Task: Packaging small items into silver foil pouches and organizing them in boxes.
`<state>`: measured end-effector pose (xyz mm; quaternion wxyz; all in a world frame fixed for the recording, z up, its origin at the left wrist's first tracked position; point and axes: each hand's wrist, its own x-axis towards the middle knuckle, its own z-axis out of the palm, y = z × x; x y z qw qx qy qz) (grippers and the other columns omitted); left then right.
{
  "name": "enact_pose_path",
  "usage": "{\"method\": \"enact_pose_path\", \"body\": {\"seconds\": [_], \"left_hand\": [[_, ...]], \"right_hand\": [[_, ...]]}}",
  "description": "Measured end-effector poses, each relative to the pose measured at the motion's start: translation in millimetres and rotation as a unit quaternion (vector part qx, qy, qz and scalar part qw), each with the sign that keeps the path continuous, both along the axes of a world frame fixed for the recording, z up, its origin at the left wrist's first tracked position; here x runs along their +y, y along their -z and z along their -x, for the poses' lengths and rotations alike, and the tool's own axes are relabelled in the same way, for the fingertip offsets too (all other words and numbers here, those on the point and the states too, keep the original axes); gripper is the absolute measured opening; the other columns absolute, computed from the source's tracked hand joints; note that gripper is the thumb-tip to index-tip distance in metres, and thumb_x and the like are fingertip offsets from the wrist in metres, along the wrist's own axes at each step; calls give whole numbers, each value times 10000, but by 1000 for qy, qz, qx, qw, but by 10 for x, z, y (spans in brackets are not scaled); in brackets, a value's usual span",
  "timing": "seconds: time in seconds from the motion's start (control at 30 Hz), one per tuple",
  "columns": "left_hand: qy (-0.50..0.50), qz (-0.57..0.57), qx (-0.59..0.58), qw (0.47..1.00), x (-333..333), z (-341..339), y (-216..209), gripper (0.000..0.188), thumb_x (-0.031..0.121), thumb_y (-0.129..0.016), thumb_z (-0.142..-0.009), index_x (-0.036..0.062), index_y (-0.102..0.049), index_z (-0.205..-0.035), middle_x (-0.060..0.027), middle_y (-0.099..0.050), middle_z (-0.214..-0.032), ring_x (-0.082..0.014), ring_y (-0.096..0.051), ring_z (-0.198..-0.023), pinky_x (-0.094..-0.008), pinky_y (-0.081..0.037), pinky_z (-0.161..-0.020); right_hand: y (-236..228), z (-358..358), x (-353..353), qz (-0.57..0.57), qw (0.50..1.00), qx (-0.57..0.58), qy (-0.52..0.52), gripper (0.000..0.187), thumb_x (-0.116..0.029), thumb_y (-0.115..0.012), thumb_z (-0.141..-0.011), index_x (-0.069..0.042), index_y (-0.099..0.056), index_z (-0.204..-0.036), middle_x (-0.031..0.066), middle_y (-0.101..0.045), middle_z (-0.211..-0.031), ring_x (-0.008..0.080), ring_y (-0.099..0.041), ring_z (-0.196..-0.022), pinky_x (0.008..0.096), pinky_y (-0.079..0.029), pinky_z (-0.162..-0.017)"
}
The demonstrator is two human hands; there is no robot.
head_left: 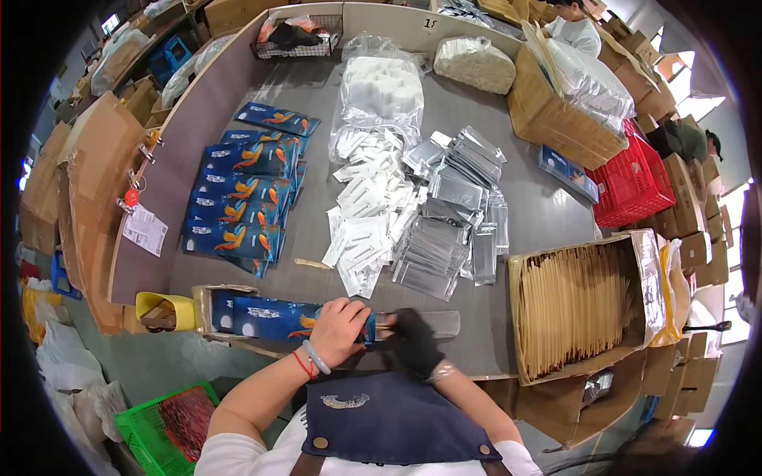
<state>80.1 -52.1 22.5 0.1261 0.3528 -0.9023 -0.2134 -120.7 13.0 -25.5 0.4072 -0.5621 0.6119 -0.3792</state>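
My left hand (pixel 341 327), with a grey bangle and red cord at the wrist, is wrapped round a blue printed packet (pixel 282 316) at the near edge of the table. In a black glove with bare fingertips, my right hand (pixel 413 341) is closed at the packet's right end and partly blurred. A clear plastic tray (pixel 441 323) sticks out to the right from behind that hand; its other end is hidden. Left of my hands, an open narrow carton (pixel 205 309) holds more blue packets. Beyond them lie white sachets (pixel 369 230) and stacked clear plastic trays (pixel 432 258).
Blue packets (pixel 238 194) are stacked at the left. A carton of brown card inserts (pixel 575 313) stands right, before a red crate (pixel 635 182). A yellow bin (pixel 167 311) sits at the near left corner; a green crate (pixel 163 428) is below. Another person (pixel 575 32) is far right.
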Motion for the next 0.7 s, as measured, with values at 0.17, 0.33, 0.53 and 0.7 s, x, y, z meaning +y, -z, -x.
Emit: {"method": "enact_pose_path", "body": {"seconds": [0.17,0.33,0.53,0.7], "left_hand": [[42,43,-5,998,-84,2,51,598,165,-782,-605,169,-597,-1174,-81,-547,-1108,-291,-509,-1020,-423,-402,-852],[150,16,-145,978,-188,99,-236,326,147,-655,-650,220,-649,-968,-97,-537,-1030,-302,-508,-973,-414,-386,-795],[-21,114,-144,983,-913,-639,-385,298,50,-680,-600,107,-667,-892,-147,-532,-1159,-360,-485,-1113,-473,-426,-871],[-231,25,-37,972,-200,-438,77,747,461,-818,-624,69,-590,-1217,-169,-470,-1332,-395,-380,-1271,-584,-227,-1081]], "right_hand": [[-345,57,-95,129,971,198,-40,498,-282,-826,-677,-102,-595,-1079,89,-600,-1048,285,-597,-1000,398,-492,-790],[-519,221,-157,79,910,378,-154,631,-459,-808,-602,-132,-605,-1103,80,-610,-1032,289,-582,-1011,416,-418,-885],[-754,481,-17,59,923,379,-7,521,-379,-800,-624,-103,-623,-1030,86,-627,-924,292,-612,-867,428,-429,-778],[-740,402,17,20,921,386,-53,590,-387,-800,-621,-111,-607,-1105,72,-618,-996,280,-594,-926,429,-407,-818]]}}
